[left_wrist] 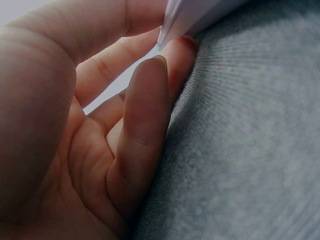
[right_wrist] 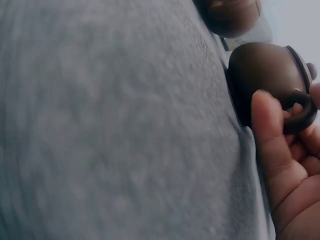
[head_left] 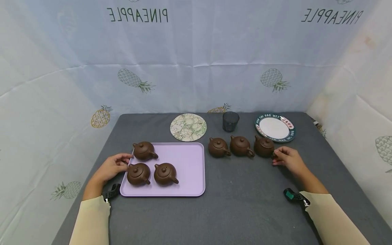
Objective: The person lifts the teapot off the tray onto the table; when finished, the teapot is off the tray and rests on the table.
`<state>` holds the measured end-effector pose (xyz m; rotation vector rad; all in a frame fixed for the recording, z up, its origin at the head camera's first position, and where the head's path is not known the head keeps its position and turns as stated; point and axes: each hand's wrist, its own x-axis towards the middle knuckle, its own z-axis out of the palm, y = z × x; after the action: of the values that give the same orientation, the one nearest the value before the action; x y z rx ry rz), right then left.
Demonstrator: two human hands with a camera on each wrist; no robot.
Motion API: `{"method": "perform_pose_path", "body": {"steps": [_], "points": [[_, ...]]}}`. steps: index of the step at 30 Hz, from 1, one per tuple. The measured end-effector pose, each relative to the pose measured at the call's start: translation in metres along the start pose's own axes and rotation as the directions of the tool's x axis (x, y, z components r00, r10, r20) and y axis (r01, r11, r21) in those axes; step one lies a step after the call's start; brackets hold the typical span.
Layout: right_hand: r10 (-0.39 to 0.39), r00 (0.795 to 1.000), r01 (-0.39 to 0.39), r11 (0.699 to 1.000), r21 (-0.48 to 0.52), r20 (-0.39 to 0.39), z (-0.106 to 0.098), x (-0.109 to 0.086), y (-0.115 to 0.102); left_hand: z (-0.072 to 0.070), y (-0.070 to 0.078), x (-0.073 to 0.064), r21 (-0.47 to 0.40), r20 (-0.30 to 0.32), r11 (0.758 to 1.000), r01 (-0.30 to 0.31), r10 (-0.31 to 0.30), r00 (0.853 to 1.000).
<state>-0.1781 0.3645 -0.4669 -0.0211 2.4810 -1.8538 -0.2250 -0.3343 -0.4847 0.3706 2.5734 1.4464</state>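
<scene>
At the tray's left side, my left hand [head_left: 111,166] holds the rim of the lilac tray [head_left: 190,170] between thumb and fingers. The tray's pale edge [left_wrist: 200,12] meets the fingers in the left wrist view. Three small brown teapots stand on the tray's left half: an upper one [head_left: 144,150], a lower-left one [head_left: 139,174] and one beside it [head_left: 165,174]. My right hand [head_left: 288,159] pinches the handle of a brown teapot [head_left: 264,146], the rightmost of three in a row. This teapot [right_wrist: 265,70] stands upright in the right wrist view.
Two more teapots, a middle one [head_left: 241,146] and a left one [head_left: 217,147], complete the row. Behind it stand a dark glass cup [head_left: 230,121] and a rimmed plate [head_left: 274,128]. A round patterned mat [head_left: 188,127] lies behind the tray. Grey cloth [head_left: 232,211] covers the table.
</scene>
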Motion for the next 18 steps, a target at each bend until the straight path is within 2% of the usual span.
{"method": "perform_pose_path", "body": {"steps": [4,8,12,18], "points": [[0.028,0.999,-0.034,0.983,-0.182,-0.035,-0.003,-0.003,-0.008,0.0,0.001,0.0,0.003,-0.002,1.0,-0.003,0.003,1.0],[-0.005,0.995,-0.026,0.95,-0.311,-0.099,-0.005,-0.007,-0.02,0.0,0.004,0.0,0.001,0.004,1.0,-0.012,0.012,1.0],[-0.057,0.991,0.017,0.953,-0.303,-0.123,0.001,-0.008,-0.035,-0.001,0.005,-0.002,0.003,0.003,1.0,-0.01,0.01,1.0],[-0.168,0.985,0.157,0.967,-0.201,-0.039,0.038,-0.003,-0.06,0.0,0.005,-0.003,-0.009,0.008,1.0,-0.006,0.007,1.0]]}}
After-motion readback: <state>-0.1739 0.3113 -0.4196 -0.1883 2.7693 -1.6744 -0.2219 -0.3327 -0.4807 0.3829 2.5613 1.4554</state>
